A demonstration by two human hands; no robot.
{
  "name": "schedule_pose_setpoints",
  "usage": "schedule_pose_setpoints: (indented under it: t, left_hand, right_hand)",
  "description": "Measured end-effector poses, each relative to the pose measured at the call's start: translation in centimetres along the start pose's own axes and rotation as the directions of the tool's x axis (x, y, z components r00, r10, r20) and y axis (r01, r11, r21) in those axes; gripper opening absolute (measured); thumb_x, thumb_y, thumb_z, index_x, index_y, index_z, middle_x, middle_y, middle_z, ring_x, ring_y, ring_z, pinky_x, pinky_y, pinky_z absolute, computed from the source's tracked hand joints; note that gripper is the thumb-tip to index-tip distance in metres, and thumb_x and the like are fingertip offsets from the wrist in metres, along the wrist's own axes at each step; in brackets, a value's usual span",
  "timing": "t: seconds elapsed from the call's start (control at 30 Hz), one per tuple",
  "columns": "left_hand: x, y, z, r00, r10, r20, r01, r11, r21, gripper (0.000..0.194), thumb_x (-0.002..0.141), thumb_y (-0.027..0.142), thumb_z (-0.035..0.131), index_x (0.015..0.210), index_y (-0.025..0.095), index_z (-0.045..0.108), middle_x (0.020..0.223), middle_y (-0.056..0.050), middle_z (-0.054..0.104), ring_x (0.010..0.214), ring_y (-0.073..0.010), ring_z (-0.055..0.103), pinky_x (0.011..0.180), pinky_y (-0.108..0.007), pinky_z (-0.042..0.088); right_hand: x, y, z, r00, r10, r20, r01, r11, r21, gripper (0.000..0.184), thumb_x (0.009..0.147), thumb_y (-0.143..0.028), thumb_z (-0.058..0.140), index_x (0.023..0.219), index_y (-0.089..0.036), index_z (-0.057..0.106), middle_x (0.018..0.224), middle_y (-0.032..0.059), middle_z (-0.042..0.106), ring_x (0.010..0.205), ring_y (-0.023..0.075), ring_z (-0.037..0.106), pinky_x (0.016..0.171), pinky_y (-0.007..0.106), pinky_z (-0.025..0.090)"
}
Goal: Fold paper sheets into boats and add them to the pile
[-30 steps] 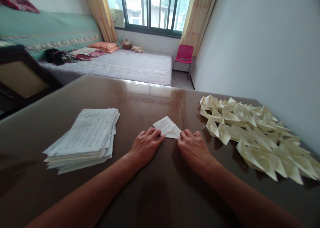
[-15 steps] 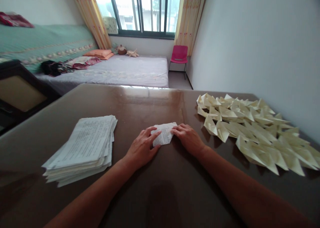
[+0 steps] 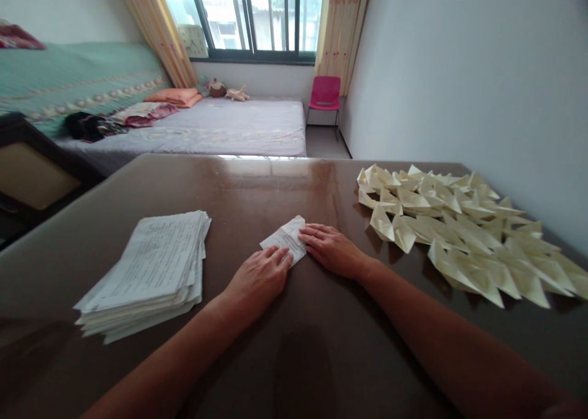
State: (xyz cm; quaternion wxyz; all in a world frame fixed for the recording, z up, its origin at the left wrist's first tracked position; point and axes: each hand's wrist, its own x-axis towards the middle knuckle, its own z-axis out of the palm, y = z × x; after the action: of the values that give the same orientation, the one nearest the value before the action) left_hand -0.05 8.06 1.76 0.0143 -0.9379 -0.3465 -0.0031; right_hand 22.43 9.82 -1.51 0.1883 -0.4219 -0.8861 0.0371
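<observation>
- Glossy brown surface [image 3: 220, 195], its far edge facing a bed and a window.
- Folded paper [image 3: 283, 236], printed with text, lies on the surface midway between the left and right edges, one point toward the far edge.
- Left hand [image 3: 258, 278] rests on its near left side, fingers together and bent over it; whether they pinch it, I cannot tell.
- Right hand [image 3: 331, 249] covers its right corner with fingers extended and close together; a grip cannot be made out.
- Pressing a fold flat seems to be the step in hand. Another crease would call for one hand steadying the paper while the other lifts an edge and lines it up.
- Stack of printed sheets [image 3: 147, 260] sits between the left hand and the surface's left edge, its sides uneven.
- Folded cream pieces [image 3: 463, 238] lie in crowded rows along the right edge, from near the far right corner toward the near side, well apart from the hands.
- Bed [image 3: 239, 125], pink chair [image 3: 325, 93] and window [image 3: 269, 18] stand beyond the far edge.
- Both thumbs are hidden, fingers cover part of the paper, and its print and layers are too small to read. The surface's near edge is out of view.
</observation>
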Motion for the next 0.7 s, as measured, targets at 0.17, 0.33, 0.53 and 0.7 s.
schedule_pose_setpoints:
  t: [0.17,0.33,0.53,0.7]
  left_hand:
    - [0.0,0.1,0.0,0.998,0.058,0.035,-0.061,0.994,0.092,0.026,0.090,0.012,0.049,0.113,0.013,0.061,0.114,-0.011,0.065,0.104,-0.0241,0.060,0.086,-0.036,0.050]
    - [0.2,0.0,-0.1,0.993,0.115,0.020,-0.116,0.983,0.145,0.019,0.088,0.010,0.051,0.103,0.012,0.062,0.103,-0.011,0.067,0.094,-0.0229,0.063,0.078,-0.034,0.050]
    - [0.3,-0.2,-0.3,0.987,0.128,-0.093,-0.120,0.988,0.095,0.012,0.089,0.014,0.050,0.084,0.017,0.060,0.084,-0.004,0.067,0.080,-0.0178,0.063,0.071,-0.029,0.046]
    - [0.2,0.1,-1.2,0.996,-0.011,-0.089,0.009,1.000,-0.024,0.016,0.090,0.020,0.045,0.081,0.019,0.059,0.078,-0.002,0.066,0.071,-0.0168,0.062,0.064,-0.028,0.043]
  right_hand:
    - [-0.1,-0.2,0.1,0.999,0.015,0.034,-0.015,1.000,-0.011,0.036,0.097,-0.024,0.039,0.129,-0.018,0.056,0.135,0.0082,0.055,0.130,0.0195,0.043,0.106,0.039,0.036]
    - [0.0,-0.7,-0.4,0.998,0.062,0.008,-0.062,0.998,0.007,0.035,0.095,-0.021,0.041,0.127,-0.019,0.057,0.132,0.0073,0.058,0.128,0.0206,0.043,0.103,0.040,0.034]
    - [-0.4,-0.8,-1.3,0.999,0.038,-0.005,-0.037,0.992,0.117,0.046,0.082,-0.020,0.057,0.128,-0.023,0.055,0.126,0.0062,0.062,0.120,0.0190,0.049,0.100,0.038,0.034]
    - [-0.6,-0.6,-1.5,1.000,-0.008,0.028,0.004,0.991,0.130,0.036,0.077,-0.032,0.066,0.112,-0.026,0.064,0.124,0.0042,0.063,0.123,0.0209,0.048,0.102,0.040,0.032]
